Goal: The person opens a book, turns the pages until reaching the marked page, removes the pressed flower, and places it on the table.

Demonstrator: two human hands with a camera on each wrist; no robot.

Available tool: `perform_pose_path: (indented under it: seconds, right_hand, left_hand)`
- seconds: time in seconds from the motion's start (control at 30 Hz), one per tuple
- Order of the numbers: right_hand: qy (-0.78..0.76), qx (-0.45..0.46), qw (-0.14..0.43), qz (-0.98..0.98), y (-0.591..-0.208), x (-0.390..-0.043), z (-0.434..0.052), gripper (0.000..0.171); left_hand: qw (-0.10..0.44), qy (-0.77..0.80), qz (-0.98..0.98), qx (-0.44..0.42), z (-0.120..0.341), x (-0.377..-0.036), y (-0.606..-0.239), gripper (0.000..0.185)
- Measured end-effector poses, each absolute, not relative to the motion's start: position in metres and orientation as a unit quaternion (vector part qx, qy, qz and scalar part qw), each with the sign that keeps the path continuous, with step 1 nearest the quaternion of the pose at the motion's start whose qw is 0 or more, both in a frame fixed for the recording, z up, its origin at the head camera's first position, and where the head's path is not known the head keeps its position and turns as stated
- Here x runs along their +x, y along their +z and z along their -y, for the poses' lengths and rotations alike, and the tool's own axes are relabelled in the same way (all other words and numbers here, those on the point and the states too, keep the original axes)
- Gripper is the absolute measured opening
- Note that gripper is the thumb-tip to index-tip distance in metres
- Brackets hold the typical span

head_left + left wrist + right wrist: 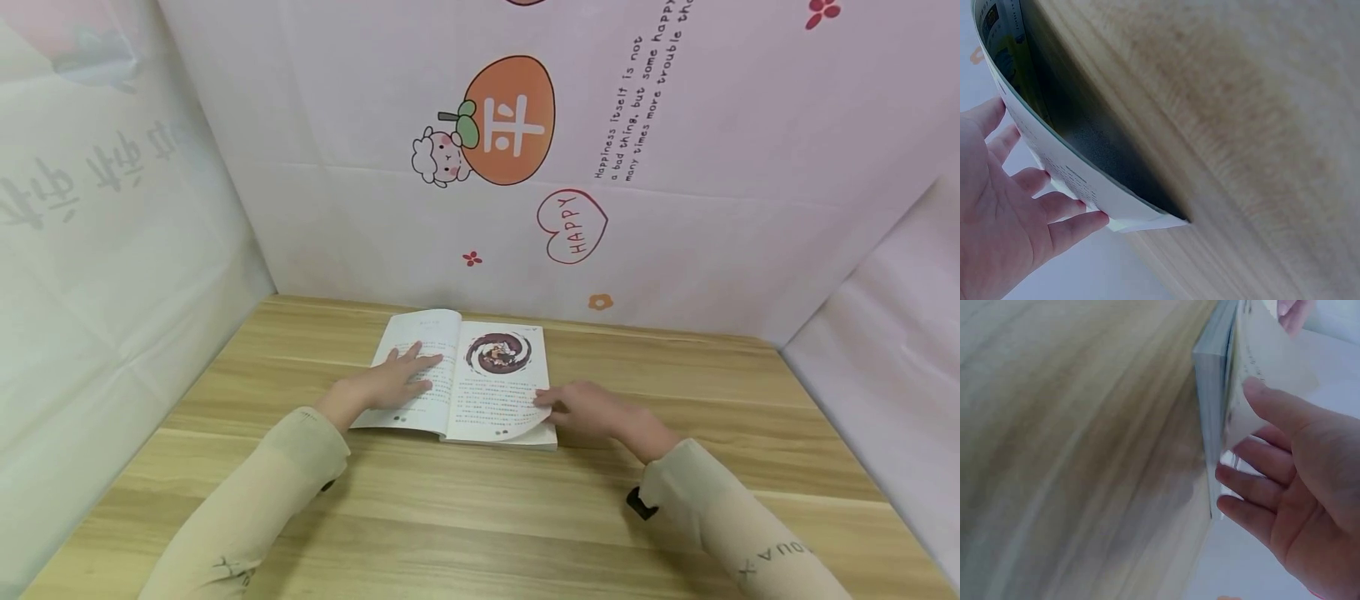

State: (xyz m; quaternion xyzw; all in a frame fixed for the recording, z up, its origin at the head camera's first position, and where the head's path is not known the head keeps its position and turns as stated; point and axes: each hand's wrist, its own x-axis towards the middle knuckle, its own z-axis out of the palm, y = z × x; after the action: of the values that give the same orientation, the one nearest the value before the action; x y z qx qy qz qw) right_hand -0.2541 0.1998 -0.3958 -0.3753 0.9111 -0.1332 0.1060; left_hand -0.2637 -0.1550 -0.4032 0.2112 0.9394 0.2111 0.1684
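Turning a page of the open book, 2 hands at work.

The book (465, 379) lies open on the table (525, 517), near its far edge. The left hand (390, 385) rests flat, fingers straight, on the left page, pinning it. The right hand (592, 410) pinches the lower corner of the right page (498, 392) between thumb and fingers (the sheet already curls up in the right wrist view). The turn would likely go best lifted gently by that corner, 1 sheet only, left hand holding firm.

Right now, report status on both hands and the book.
Left hand flat on left page. Right hand pinching lower right page corner. White illustrated paperback book open on wooden table. Nothing obstructing.
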Motion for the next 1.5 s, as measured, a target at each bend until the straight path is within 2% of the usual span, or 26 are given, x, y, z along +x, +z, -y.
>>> perform_pose_path:
  seconds: [0.2,0.27,0.43,0.53,0.87,1.0,1.27,1.5]
  right_hand:
    - [-0.149,-0.332,0.058,-0.93,-0.403,-0.256,-0.198,0.028]
    - [-0.158,-0.308,0.055,-0.937,-0.404,-0.256,-0.197,0.034]
    - [-0.169,-0.241,0.067,-0.954,-0.404,-0.256,-0.191,0.067]
    - [-0.175,-0.213,0.067,-0.959,-0.403,-0.254,-0.185,0.079]
    - [-0.193,-0.208,0.064,-0.957,-0.401,-0.251,-0.158,0.093]
    - [-0.196,-0.215,0.071,-0.954,-0.403,-0.25,-0.149,0.092]
    - [-0.184,-0.223,0.078,-0.954,-0.406,-0.244,-0.135,0.08]
    - [-0.175,-0.243,0.066,-0.952,-0.407,-0.24,-0.125,0.061]
  left_hand:
    - [0.17,0.211,-0.94,0.209,0.155,-0.264,-0.403,0.058]
    - [0.171,0.211,-0.94,0.209,0.155,-0.264,-0.403,0.058]
    - [0.174,0.211,-0.94,0.204,0.155,-0.263,-0.403,0.058]
    - [0.173,0.21,-0.94,0.204,0.155,-0.264,-0.404,0.058]
    - [0.173,0.214,-0.94,0.203,0.154,-0.264,-0.404,0.058]
    - [0.174,0.217,-0.939,0.201,0.154,-0.263,-0.405,0.058]
    - [0.171,0.218,-0.938,0.209,0.155,-0.264,-0.407,0.058]
    - [0.168,0.218,-0.938,0.211,0.155,-0.264,-0.406,0.058]
